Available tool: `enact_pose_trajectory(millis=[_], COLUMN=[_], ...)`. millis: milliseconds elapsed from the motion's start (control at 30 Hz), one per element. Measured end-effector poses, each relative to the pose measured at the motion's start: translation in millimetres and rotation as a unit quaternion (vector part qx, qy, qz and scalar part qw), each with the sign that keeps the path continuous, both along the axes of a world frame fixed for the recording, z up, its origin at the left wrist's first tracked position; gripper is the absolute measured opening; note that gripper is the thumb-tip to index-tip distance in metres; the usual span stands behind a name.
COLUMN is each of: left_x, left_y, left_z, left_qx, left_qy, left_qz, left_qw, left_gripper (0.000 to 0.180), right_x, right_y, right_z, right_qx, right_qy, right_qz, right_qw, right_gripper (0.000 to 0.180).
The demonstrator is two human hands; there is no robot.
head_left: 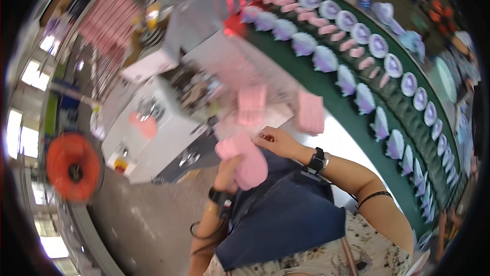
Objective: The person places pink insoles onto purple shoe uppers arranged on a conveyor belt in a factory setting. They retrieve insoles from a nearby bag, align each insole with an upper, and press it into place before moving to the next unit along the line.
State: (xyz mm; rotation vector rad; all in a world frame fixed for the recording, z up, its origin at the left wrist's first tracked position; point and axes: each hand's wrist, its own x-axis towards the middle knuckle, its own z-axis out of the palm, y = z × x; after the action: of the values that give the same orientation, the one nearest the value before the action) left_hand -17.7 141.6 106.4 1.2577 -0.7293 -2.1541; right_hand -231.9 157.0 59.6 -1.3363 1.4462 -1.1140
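Observation:
My left hand (228,174) is wrapped round a pink, sole-shaped insole piece (251,166), holding it in front of my dark apron. It looks like a small stack, but I cannot count the layers. My right hand (279,142) is closed in a pinch at the upper right edge of the pink piece. What its fingertips hold, if anything, is too small to make out. Beyond my hands, on the work table, lies a stack of pink pieces (252,103). A second pink stack (310,112) sits to its right, beside the conveyor.
A green conveyor (286,60) curves along the right, carrying rows of purple-and-white shoe parts (325,59) and pink pieces (348,45). At the left are a white sewing machine table (153,146) and an orange fan (74,166). Other people stand across the conveyor.

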Motion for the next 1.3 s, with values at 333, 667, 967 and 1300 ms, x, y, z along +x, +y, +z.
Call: enact_pose_trajectory(millis=[333, 667, 967, 1300], left_x=[36.0, 34.0, 35.7, 29.0], left_y=[-3.8, 6.8, 16.9, 28.7], left_z=[16.0, 20.4, 43.2, 60.1], left_qx=[-0.071, -0.11, -0.232, -0.231], left_qy=[0.019, -0.041, -0.176, -0.18], left_qz=[0.027, -0.033, -0.048, -0.181], left_qw=[0.997, 0.993, 0.956, 0.939], left_gripper=[0.022, 0.027, 0.023, 0.033], right_x=[60.1, 75.2, 79.4, 87.1], right_y=[-47.9, -56.1, -36.3, -19.6], right_z=[27.7, 21.8, 25.9, -23.8], right_qx=[0.071, 0.07, 0.086, 0.042], right_qy=[-0.199, -0.233, -0.234, -0.073], right_qz=[-0.032, -0.056, -0.138, -0.04], right_qw=[0.977, 0.968, 0.959, 0.996], right_gripper=[0.027, 0.022, 0.02, 0.025])
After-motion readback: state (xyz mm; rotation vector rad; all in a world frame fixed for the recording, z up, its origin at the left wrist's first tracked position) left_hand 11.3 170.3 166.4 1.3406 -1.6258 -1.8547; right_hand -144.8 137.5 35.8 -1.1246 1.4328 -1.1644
